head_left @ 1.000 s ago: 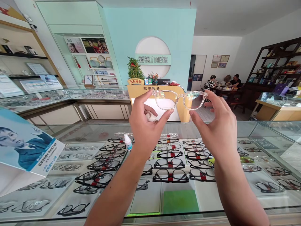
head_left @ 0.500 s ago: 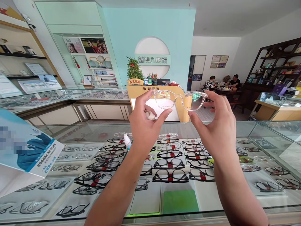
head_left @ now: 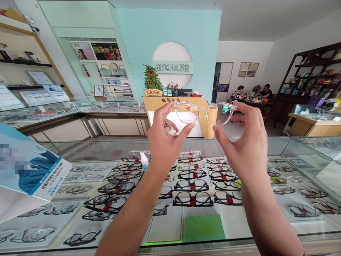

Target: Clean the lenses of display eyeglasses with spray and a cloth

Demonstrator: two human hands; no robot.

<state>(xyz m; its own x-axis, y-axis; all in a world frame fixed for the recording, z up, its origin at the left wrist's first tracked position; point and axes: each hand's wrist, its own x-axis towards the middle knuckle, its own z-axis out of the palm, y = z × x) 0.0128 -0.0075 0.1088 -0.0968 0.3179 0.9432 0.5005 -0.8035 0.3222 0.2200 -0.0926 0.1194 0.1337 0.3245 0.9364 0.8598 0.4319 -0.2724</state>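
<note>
- Left hand (head_left: 163,142) and right hand (head_left: 246,142) are pinching the clear glasses (head_left: 205,113) by their outer rims, raised at 12 o'clock, seemingly so light passes through the lenses.
- Left palm is also tucking a white wad (head_left: 170,131), probably a cloth.
- Counter (head_left: 80,149) at 6 o'clock is showing frames.

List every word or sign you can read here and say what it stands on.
"新视力眼镜" on the round wall sign.
"收银服务" on the yellow cashier counter, partly hidden by the clear glasses.
"大展鸿图" on the plant pot.
Print on the blue poster, the dropper bottle and the wall certificates is too small to read.
</note>
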